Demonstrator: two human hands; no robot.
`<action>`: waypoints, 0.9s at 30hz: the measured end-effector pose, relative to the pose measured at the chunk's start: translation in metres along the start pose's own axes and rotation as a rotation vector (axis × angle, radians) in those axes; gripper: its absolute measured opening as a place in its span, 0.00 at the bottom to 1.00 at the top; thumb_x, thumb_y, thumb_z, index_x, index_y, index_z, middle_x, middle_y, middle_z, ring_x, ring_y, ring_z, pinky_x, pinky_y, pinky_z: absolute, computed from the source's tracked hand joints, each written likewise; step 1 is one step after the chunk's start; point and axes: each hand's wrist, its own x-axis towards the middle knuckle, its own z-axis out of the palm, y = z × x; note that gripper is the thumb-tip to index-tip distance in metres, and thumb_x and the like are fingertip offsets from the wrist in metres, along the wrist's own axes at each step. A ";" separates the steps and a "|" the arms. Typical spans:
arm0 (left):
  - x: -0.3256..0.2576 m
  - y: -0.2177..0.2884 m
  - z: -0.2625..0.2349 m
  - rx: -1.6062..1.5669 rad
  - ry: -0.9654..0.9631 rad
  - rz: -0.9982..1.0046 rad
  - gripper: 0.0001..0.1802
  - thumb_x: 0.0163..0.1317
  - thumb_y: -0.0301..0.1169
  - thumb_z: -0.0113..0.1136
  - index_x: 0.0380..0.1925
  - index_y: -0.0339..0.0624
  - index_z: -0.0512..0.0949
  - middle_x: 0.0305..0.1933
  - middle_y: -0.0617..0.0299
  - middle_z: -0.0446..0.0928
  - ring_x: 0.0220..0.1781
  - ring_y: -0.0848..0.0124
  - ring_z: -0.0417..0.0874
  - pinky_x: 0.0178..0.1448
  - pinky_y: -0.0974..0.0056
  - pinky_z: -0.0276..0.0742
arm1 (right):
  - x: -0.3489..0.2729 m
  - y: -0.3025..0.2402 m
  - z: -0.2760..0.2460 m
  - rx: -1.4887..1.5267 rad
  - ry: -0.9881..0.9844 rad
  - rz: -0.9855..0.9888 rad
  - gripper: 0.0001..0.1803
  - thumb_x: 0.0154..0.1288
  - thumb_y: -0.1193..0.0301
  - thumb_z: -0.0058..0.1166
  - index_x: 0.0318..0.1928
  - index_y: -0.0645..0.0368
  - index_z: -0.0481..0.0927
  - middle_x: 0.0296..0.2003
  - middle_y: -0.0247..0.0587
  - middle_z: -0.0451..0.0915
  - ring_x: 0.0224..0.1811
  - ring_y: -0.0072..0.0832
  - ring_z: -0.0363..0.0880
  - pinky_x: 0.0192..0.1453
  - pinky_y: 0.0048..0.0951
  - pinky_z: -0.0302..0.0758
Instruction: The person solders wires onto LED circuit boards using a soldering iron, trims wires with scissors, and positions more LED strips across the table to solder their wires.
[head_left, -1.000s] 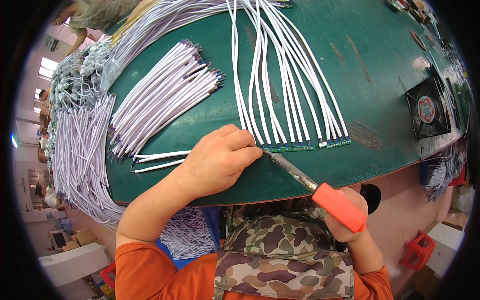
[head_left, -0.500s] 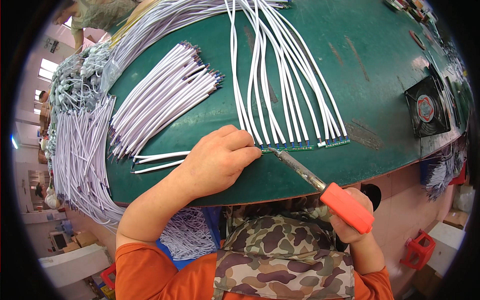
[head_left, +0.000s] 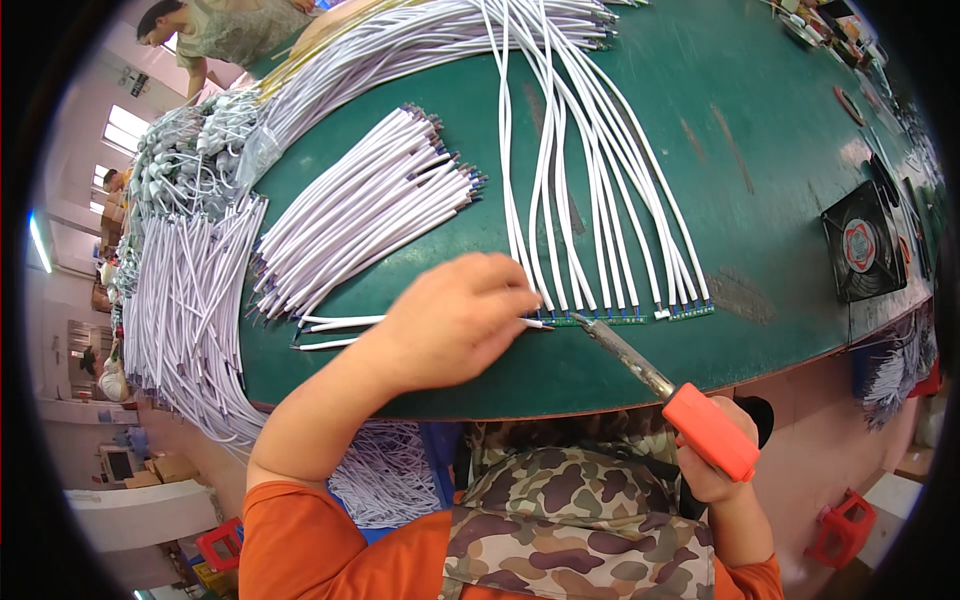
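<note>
My right hand (head_left: 712, 480) is wrapped round the red handle of a soldering iron (head_left: 628, 358). The iron's tip meets the near edge of a narrow green circuit board strip (head_left: 628, 320). Several white cables (head_left: 603, 230) run back from that strip, their coloured wire ends along its pads. Left of the tip, my left hand (head_left: 465, 315) is closed, thumb and fingers together. A white cable end (head_left: 535, 323) with bare coloured wires pokes out from under its fingers, close to the strip. Its fingertips are slightly blurred. A shorter strip (head_left: 691, 312) with cables lies to the right.
Bundles of cut white cables (head_left: 365, 215) cover the green table's (head_left: 780, 130) left side. Two loose cables (head_left: 340, 322) lie by my left wrist. A black fan (head_left: 862, 243) stands at the right edge. A blue bin (head_left: 432, 460) of cables is below; another person (head_left: 235, 35) is far left.
My left hand has loosened from the cables at the strip and drawn back a little; a cable end now shows under its fingers. The iron's tip stays at the strip. The whole view has shifted slightly.
</note>
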 end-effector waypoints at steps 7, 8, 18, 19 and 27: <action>-0.002 -0.062 -0.027 0.409 -0.004 -0.392 0.09 0.58 0.24 0.66 0.40 0.39 0.82 0.41 0.50 0.79 0.45 0.49 0.82 0.48 0.51 0.79 | -0.017 0.015 -0.013 -0.015 -0.059 -0.084 0.23 0.54 0.75 0.64 0.52 0.67 0.80 0.47 0.50 0.82 0.36 0.45 0.85 0.39 0.43 0.82; -0.004 -0.066 -0.024 0.411 -0.003 -0.391 0.09 0.58 0.24 0.66 0.40 0.39 0.82 0.41 0.50 0.79 0.45 0.49 0.82 0.48 0.51 0.79 | -0.019 0.015 -0.013 -0.059 -0.063 -0.088 0.23 0.54 0.75 0.64 0.52 0.67 0.80 0.47 0.50 0.82 0.36 0.46 0.85 0.40 0.43 0.82; 0.003 -0.067 -0.008 0.652 -0.054 -0.294 0.03 0.57 0.22 0.59 0.33 0.38 0.78 0.35 0.50 0.78 0.38 0.49 0.82 0.43 0.49 0.79 | -0.022 0.010 -0.013 -0.067 -0.038 -0.046 0.22 0.52 0.76 0.62 0.50 0.68 0.81 0.44 0.50 0.82 0.34 0.47 0.84 0.39 0.41 0.81; 0.000 -0.069 -0.009 0.625 0.002 -0.279 0.06 0.57 0.22 0.59 0.35 0.37 0.79 0.35 0.51 0.78 0.37 0.49 0.82 0.41 0.49 0.79 | -0.020 0.007 -0.014 -0.067 -0.032 -0.043 0.22 0.52 0.76 0.62 0.50 0.68 0.81 0.44 0.50 0.82 0.34 0.47 0.84 0.39 0.41 0.81; 0.009 -0.010 -0.019 -0.188 0.094 -0.260 0.09 0.62 0.21 0.64 0.42 0.37 0.84 0.35 0.58 0.77 0.40 0.66 0.81 0.43 0.63 0.75 | -0.025 0.011 -0.019 0.014 -0.001 0.029 0.21 0.53 0.74 0.62 0.49 0.67 0.81 0.42 0.48 0.82 0.33 0.46 0.83 0.38 0.41 0.81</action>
